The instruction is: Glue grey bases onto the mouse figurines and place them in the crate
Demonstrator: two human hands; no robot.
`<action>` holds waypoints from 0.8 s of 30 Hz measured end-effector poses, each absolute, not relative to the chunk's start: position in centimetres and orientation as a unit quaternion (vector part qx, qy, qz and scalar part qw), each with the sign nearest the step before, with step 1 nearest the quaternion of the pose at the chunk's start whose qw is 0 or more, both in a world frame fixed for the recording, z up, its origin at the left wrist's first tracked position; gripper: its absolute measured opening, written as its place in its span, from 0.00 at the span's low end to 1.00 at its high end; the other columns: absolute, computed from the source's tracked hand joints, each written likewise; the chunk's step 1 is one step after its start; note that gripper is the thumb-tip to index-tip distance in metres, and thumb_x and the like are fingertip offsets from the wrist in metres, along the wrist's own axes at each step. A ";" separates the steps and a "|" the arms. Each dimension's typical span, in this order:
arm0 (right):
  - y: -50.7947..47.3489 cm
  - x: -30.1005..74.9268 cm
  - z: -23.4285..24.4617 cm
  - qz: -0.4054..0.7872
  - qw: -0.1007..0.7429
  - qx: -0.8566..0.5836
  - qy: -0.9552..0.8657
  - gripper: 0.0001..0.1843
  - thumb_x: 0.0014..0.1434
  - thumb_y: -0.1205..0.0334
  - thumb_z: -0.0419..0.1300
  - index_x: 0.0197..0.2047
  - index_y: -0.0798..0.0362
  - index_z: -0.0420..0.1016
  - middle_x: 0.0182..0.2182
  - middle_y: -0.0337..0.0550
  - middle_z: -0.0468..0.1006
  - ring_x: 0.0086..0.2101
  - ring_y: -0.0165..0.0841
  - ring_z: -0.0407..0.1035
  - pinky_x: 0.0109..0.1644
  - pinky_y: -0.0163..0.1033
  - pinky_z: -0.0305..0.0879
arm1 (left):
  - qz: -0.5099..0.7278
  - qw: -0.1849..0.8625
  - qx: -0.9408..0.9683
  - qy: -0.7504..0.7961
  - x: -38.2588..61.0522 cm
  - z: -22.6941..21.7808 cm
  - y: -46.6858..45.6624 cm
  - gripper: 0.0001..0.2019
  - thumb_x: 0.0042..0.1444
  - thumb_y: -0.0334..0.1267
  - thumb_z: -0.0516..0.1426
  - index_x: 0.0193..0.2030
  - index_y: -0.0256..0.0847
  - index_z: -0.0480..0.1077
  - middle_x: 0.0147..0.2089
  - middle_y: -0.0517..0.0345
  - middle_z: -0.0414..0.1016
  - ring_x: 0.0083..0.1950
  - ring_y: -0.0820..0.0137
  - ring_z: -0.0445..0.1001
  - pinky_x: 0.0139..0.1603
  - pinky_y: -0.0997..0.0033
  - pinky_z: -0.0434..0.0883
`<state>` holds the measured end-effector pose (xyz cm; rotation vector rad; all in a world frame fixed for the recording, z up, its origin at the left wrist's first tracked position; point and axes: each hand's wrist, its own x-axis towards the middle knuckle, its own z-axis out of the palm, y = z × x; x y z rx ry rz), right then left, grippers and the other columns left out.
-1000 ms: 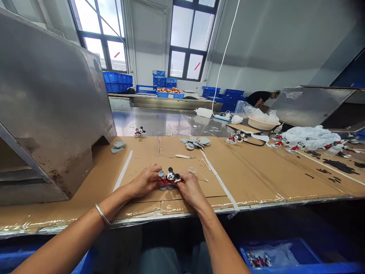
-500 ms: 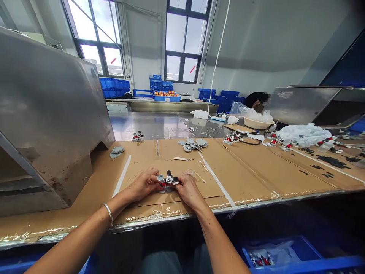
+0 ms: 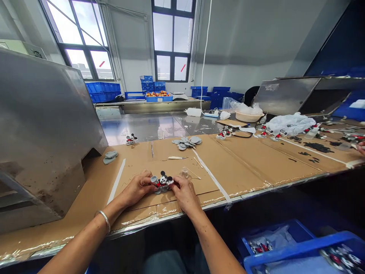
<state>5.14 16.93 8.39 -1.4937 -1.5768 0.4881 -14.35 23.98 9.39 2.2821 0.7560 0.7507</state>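
Observation:
A small Mickey Mouse figurine (image 3: 163, 180), black, white and red with a grey round piece at its left, is between my two hands just over the cardboard. My left hand (image 3: 140, 187) pinches its left side. On the other side my right hand (image 3: 183, 191) grips it near the white glove. Beyond my right hand are a small clear cup (image 3: 184, 172) and a cotton swab (image 3: 194, 174). A white-handled craft knife (image 3: 177, 158) lies farther up. Behind it is a pile of grey discs (image 3: 186, 142).
A large metal housing (image 3: 48, 125) stands at the left, beside a few grey pieces (image 3: 110, 156). More figurines (image 3: 225, 132) and a white cloth bundle (image 3: 291, 124) sit at the right. Blue bins (image 3: 308, 251) are below the table edge. Another person's hand (image 3: 361, 147) shows at far right.
The view has swung to the right, bringing another person's hand and a second blue bin into sight. Both hands keep their hold on the figurine; the clear cup shows more fully.

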 end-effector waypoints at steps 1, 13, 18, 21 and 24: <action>17.0 5.1 8.5 0.197 0.441 -0.601 -0.636 0.10 0.59 0.71 0.56 0.35 0.54 0.79 0.35 0.45 0.79 0.38 0.36 0.71 0.42 0.37 0.63 | 0.284 0.310 0.862 0.285 -14.4 9.4 24.0 0.09 0.59 0.42 0.58 0.30 0.46 0.77 0.31 0.61 0.64 0.37 0.68 0.64 0.40 0.68 0.61; 17.8 5.0 8.8 0.210 0.436 -0.585 -0.651 0.08 0.53 0.73 0.61 0.28 0.54 0.80 0.27 0.40 0.77 0.32 0.31 0.68 0.35 0.32 0.59 | 0.289 0.343 0.844 0.294 -14.5 9.0 24.4 0.07 0.57 0.43 0.60 0.31 0.48 0.78 0.31 0.62 0.64 0.38 0.68 0.64 0.41 0.68 0.61; 18.1 5.0 9.1 0.205 0.421 -0.596 -0.652 0.11 0.52 0.76 0.59 0.26 0.54 0.79 0.25 0.40 0.77 0.29 0.31 0.68 0.32 0.32 0.56 | 0.296 0.376 0.826 0.299 -14.5 9.3 24.1 0.07 0.55 0.45 0.62 0.32 0.49 0.79 0.31 0.61 0.65 0.38 0.67 0.64 0.41 0.68 0.61; 18.1 5.1 9.5 0.207 0.411 -0.601 -0.654 0.12 0.51 0.77 0.58 0.25 0.55 0.79 0.25 0.41 0.78 0.29 0.31 0.69 0.32 0.32 0.55 | 0.305 0.396 0.808 0.311 -14.3 9.7 23.7 0.07 0.52 0.46 0.64 0.31 0.47 0.79 0.32 0.60 0.66 0.38 0.67 0.65 0.41 0.67 0.61; 18.1 5.1 9.7 0.211 0.405 -0.606 -0.651 0.12 0.51 0.78 0.58 0.25 0.55 0.80 0.26 0.43 0.79 0.29 0.32 0.69 0.32 0.32 0.55 | 0.331 0.408 0.786 0.327 -13.9 9.9 23.5 0.09 0.51 0.47 0.65 0.30 0.45 0.79 0.32 0.60 0.66 0.38 0.68 0.65 0.41 0.67 0.60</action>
